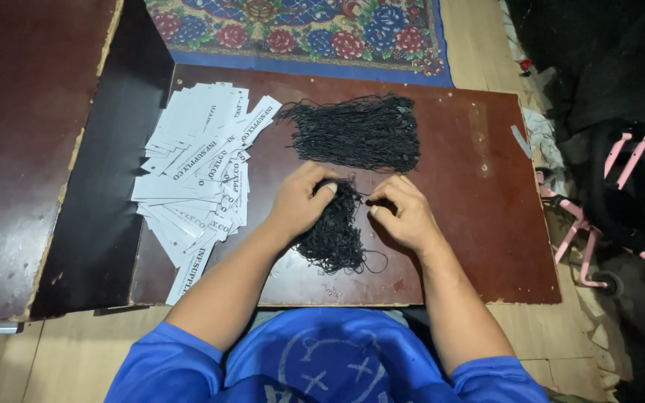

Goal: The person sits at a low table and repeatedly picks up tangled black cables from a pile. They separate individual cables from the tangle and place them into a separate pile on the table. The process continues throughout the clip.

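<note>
My left hand point(298, 201) rests on a small tangled bunch of black strings point(335, 233) on the dark brown board point(479, 216), fingers curled onto its top. My right hand point(404, 211) is just to the right of it, thumb and forefinger pinched on a thin black string from the bunch. A larger pile of black strings point(360, 132) lies beyond both hands. A fanned heap of white paper tags point(197, 168) with black print lies left of my left hand.
A second dark wooden board point(24, 149) lies at the left, with a black panel point(110, 201) between the boards. A flowered rug point(300, 33) is beyond the board. A pink metal frame with a wheel point(599, 246) and dark bags stand at the right.
</note>
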